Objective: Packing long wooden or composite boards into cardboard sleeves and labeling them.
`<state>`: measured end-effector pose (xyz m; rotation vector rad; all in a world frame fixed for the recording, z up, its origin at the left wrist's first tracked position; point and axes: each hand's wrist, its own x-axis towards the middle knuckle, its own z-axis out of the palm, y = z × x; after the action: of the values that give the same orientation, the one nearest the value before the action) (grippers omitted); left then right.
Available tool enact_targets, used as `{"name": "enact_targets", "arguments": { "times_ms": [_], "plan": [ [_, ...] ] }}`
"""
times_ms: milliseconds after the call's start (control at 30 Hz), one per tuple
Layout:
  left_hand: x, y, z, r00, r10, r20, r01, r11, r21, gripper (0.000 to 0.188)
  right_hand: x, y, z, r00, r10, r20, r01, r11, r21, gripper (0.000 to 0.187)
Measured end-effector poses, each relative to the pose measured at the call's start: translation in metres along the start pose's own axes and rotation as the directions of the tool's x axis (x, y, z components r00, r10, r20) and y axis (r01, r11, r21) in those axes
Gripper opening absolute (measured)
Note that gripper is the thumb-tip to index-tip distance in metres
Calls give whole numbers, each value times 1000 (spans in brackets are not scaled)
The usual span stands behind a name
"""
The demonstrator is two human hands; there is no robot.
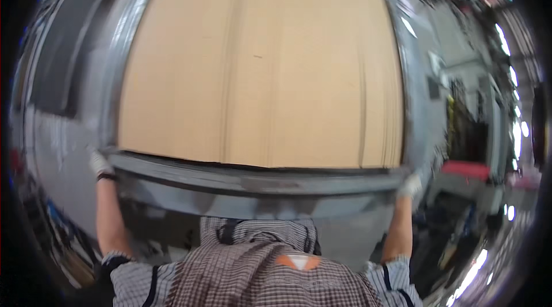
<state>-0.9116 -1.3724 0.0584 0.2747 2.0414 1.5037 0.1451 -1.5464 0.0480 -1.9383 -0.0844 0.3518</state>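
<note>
A large grey metal frame (pixel 241 183) stretches out in front of me, with a tan, cardboard-like panel (pixel 259 77) filling its inside. Lengthwise creases run along the panel, and a small dark mark shows near its middle. At the near left corner, my left hand (pixel 101 164), in a white glove, grips the frame's edge. My right hand (pixel 410 185), also white-gloved, is closed on the near right corner. Both hands are blurred, and their fingertips are partly hidden by the frame. My arms are spread wide, one at each end of the near rail.
A dark grey panel or surface (pixel 63 60) lies beyond the frame on the left. On the right are a red object (pixel 467 170), dark equipment (pixel 468 131) and cluttered shop gear. Grey floor (pixel 63 146) shows beside the frame.
</note>
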Motion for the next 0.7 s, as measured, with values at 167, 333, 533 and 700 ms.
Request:
{"name": "enact_targets", "arguments": {
  "times_ms": [167,333,533,700],
  "plan": [
    [8,-2,8,997,79,15,-79,996,34,67,7,-11,18,923,155,-351,-163,987,6,65],
    [-4,13,54,996,-83,-32,87,985,149,69,-8,-54,38,960,-32,-278,0,993,-116,61],
    [1,35,80,991,-132,11,130,986,105,68,9,-40,16,995,-2,-102,24,976,218,53],
    [-34,40,91,994,-56,99,45,992,116,67,29,-81,53,934,23,-358,-95,978,-185,51]
  ]
}}
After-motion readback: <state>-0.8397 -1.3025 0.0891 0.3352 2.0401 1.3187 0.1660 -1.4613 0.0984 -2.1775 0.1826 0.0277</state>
